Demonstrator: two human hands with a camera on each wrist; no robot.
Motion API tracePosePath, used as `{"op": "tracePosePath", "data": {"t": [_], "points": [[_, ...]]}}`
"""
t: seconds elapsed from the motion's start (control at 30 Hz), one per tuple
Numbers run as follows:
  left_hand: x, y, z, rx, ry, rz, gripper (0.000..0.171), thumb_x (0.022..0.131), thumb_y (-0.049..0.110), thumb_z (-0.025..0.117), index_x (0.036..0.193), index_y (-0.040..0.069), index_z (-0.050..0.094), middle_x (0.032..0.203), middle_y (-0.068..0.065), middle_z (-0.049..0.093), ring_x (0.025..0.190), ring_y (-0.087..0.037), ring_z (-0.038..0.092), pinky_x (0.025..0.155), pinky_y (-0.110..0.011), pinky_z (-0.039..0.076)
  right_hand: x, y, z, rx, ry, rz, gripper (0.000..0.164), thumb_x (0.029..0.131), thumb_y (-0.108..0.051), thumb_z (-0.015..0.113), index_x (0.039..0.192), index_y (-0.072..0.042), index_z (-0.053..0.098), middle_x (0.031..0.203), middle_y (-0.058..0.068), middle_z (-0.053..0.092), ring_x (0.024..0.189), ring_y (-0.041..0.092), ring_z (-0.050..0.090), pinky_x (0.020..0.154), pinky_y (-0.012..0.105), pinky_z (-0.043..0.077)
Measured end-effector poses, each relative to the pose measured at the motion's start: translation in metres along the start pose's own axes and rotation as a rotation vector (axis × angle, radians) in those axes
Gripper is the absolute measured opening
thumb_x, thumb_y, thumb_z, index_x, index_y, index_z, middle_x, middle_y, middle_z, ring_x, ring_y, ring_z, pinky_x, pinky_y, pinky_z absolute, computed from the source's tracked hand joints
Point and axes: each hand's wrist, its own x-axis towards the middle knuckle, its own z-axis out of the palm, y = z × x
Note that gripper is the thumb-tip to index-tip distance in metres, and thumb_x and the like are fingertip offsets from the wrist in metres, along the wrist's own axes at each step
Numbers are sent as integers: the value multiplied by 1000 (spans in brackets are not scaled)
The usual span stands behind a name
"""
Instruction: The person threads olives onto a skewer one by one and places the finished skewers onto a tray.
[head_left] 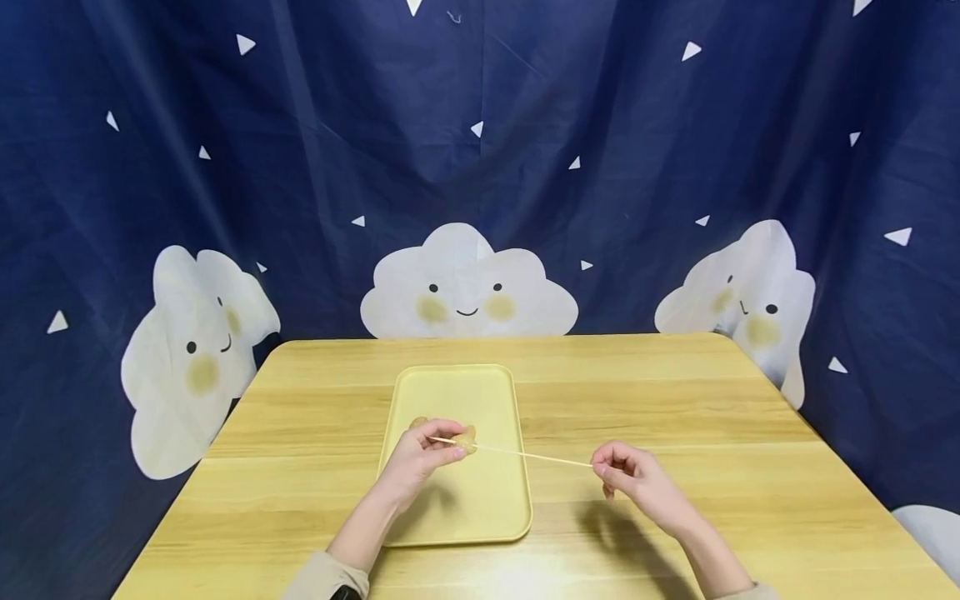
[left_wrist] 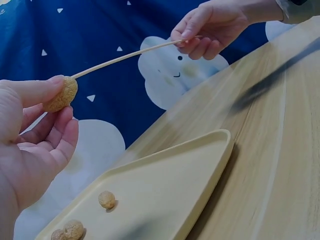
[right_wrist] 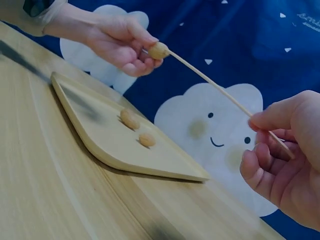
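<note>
My left hand (head_left: 420, 458) pinches a small golden-brown puffed ball (left_wrist: 62, 95) between thumb and fingers, above the tray. A thin wooden skewer (head_left: 540, 457) runs through this ball, and a short length shows on its far side, by the left fingers. Out to the right, over the table, my right hand (head_left: 633, 479) pinches the skewer near its other end between thumb and forefinger. The stick slants between the two hands in the right wrist view, its end lying inside the right hand. Its bare stretch carries no other ball.
A pale yellow rectangular tray (head_left: 465, 392) lies on the wooden table (head_left: 637, 375). More puffed balls (left_wrist: 106, 200) sit on it, partly hidden by the left hand in the head view. Behind the table hangs a dark blue curtain (head_left: 525, 83) with clouds and triangles.
</note>
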Motion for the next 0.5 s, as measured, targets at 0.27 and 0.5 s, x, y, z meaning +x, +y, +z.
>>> {"op": "tracePosePath", "data": {"t": [0.27, 0.5], "points": [[-3, 0, 1, -33, 130, -17, 31, 72, -9, 68, 101, -17, 58, 93, -6, 53, 76, -14, 57, 73, -23, 49, 6, -1, 12, 57, 40, -42, 12, 95, -4, 48, 90, 6, 48, 81, 14, 48, 73, 18, 56, 68, 30, 52], [-3, 1, 3, -181, 93, 22, 26, 73, -13, 63, 87, 8, 68, 95, -9, 52, 79, -15, 59, 78, -24, 51, 7, -2, 19, 69, 37, -39, 13, 96, -7, 47, 92, 5, 48, 81, 13, 49, 74, 23, 56, 72, 31, 51]]}}
